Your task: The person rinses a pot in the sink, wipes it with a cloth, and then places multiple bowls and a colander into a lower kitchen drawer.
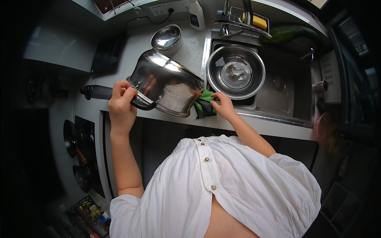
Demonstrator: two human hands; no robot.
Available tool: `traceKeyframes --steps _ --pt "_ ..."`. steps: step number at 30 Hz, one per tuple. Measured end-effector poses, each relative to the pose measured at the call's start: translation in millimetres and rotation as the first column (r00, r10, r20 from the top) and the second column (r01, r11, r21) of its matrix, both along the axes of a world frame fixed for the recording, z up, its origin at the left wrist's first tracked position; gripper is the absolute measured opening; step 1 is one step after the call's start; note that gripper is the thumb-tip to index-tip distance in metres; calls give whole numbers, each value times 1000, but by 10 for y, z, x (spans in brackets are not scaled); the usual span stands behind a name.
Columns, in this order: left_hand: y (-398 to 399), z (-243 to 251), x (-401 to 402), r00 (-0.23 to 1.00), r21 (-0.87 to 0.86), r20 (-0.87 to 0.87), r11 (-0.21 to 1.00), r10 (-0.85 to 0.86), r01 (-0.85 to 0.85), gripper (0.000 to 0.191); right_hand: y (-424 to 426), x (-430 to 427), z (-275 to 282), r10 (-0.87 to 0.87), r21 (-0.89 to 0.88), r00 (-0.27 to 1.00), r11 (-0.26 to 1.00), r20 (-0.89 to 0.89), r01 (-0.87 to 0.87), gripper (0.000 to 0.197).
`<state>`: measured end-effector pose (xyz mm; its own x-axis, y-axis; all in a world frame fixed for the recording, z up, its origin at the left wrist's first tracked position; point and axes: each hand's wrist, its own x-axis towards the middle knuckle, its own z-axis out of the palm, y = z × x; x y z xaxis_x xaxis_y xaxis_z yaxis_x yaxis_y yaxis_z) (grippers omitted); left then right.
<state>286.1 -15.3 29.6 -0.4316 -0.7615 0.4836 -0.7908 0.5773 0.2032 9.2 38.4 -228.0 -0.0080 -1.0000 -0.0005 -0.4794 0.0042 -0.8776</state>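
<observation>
A large stainless steel pot [166, 80] is tilted over the counter in front of me. My left hand [122, 102] grips it beside its black loop handle [143, 104]. At the pot's lower right side, my right hand [223, 105] pinches a green and black cloth [206, 104]. The cloth lies against the pot's edge, and part of it is hidden behind the pot. Just right of the pot, a steel basin [260, 70] sits over the left part of the sink. Clear liquid and a pale, crumpled-looking thing [236, 72] show in the basin.
A steel bowl [166, 37] stands behind the pot, near a white spray bottle [197, 16]. The faucet [225, 31] and a wire rack with a yellow sponge [256, 21] are behind the sink [275, 101]. A dark cylindrical object [98, 92] lies beyond my left hand.
</observation>
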Motion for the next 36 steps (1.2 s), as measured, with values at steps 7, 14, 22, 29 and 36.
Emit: traceKeyframes --steps 7,14,22,29,36 --pt "-2 -22 72 1000 -33 15 999 16 -15 26 47 -63 78 -2 224 999 974 46 -8 21" --pt "-23 10 85 1000 -12 29 1000 13 -12 27 125 112 131 194 -134 859 948 -474 -288 40" --pt "-60 4 145 1000 9 -17 1000 -8 8 26 327 -219 319 -13 9 828 1000 -561 22 21" --pt "-108 18 163 999 16 -38 1000 -3 4 25 361 -179 537 56 11 897 998 -438 -57 22" --pt "-162 327 188 991 -89 132 996 22 -10 21 214 -115 590 129 118 964 988 -231 -103 24"
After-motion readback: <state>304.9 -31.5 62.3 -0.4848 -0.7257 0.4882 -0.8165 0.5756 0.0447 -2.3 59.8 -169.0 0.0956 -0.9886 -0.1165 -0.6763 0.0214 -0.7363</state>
